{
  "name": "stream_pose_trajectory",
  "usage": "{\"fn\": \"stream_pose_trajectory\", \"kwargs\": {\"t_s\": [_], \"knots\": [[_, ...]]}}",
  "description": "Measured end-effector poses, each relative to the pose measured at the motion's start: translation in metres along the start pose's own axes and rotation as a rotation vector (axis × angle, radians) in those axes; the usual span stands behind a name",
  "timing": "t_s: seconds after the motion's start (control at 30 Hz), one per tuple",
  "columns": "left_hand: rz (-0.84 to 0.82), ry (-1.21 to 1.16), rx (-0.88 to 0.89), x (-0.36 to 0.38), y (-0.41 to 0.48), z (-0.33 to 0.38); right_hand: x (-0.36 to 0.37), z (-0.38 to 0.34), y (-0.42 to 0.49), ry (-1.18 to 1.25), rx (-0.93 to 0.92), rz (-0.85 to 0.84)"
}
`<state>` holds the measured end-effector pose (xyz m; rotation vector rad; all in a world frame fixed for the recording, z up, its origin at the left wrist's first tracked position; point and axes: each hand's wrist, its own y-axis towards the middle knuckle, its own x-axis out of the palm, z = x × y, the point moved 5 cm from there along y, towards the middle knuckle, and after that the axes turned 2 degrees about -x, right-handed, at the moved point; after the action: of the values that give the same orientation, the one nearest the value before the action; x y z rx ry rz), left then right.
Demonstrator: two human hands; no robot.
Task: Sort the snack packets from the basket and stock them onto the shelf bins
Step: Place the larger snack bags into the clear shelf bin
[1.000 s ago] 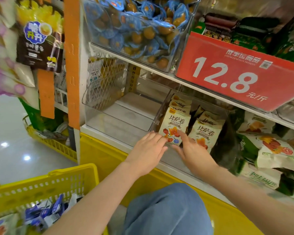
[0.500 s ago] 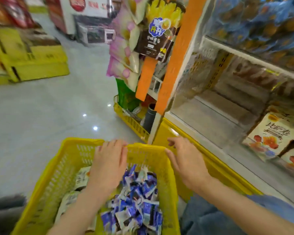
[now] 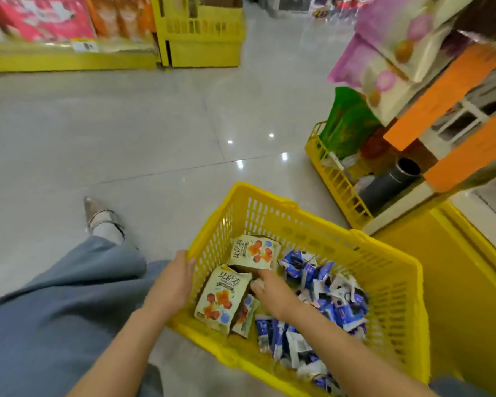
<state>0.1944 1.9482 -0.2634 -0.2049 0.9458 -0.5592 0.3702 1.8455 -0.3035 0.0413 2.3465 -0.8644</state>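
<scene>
Left hand (image 3: 172, 285) holds the basket (image 3: 327, 233) rim; right hand (image 3: 269, 290) reaches among packets (image 3: 221, 299), grip unclear. They seem light and crinkly; pinch a top seal.

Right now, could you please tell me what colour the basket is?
The basket is yellow; head view.

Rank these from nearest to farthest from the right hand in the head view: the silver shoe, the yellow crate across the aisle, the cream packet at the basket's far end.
1. cream packet: inside the basket, just ahead of the right hand.
2. silver shoe: on the floor, to the left.
3. yellow crate: far across the aisle.
</scene>
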Motion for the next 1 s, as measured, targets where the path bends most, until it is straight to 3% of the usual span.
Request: {"fn": "stream_pose_trajectory", "kwargs": {"t_s": [0.17, 0.37, 0.5, 0.7, 0.77, 1.0], "knots": [[0.041, -0.035, 0.001, 0.004, 0.000, -0.010, 0.048, 0.013, 0.025, 0.276, 0.161, -0.100], [0.035, -0.013, 0.037, 0.006, 0.005, -0.010, 0.066, 0.024, 0.043, 0.514, 0.298, 0.101], [0.059, -0.017, 0.044, 0.006, 0.004, -0.008, 0.081, 0.034, 0.049, 0.579, 0.386, -0.022], [0.122, -0.016, 0.004, 0.008, -0.001, -0.007, 0.092, 0.034, 0.050, 0.727, 0.427, 0.054], [0.131, -0.023, -0.016, 0.011, -0.006, -0.009, 0.096, 0.029, 0.049, 0.729, 0.411, 0.006], [0.071, -0.100, -0.189, 0.021, -0.012, -0.017, 0.051, 0.033, 0.023, 0.572, 0.336, 0.074]]}}
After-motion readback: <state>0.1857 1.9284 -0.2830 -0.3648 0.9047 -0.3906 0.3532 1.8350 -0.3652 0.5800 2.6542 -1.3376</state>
